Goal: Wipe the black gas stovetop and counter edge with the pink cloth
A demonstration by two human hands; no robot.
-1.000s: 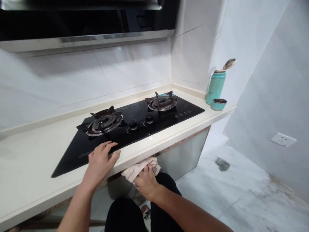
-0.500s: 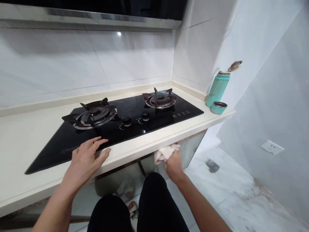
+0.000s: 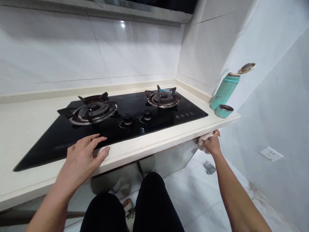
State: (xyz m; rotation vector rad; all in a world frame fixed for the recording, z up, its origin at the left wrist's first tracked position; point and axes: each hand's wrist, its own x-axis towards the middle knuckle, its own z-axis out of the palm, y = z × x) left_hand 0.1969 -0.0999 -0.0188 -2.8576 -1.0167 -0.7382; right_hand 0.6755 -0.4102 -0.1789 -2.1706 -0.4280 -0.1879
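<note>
My left hand (image 3: 83,156) rests with fingers spread on the front edge of the black gas stove (image 3: 130,135) and the pale countertop (image 3: 159,141). My right hand (image 3: 213,143) grips a whitish cloth (image 3: 204,141) just below the counter's front edge, near its right end. Part of the cloth is hidden behind the fingers and the counter lip. Two burners, the left one (image 3: 93,111) and the right one (image 3: 163,96), sit on the glass beyond my left hand, with a pair of black knobs (image 3: 127,118) between them.
A teal thermos (image 3: 224,91) with its lid flipped up stands at the counter's right end, its cup (image 3: 224,111) beside it. Cabinet doors (image 3: 176,158) lie under the counter. A socket (image 3: 270,154) is on the right wall. A range hood (image 3: 145,11) hangs above.
My right hand has moved right along the underside of the counter's front edge, carrying the cloth to near the corner. My left hand stays on the stove edge. The view has shifted slightly.
</note>
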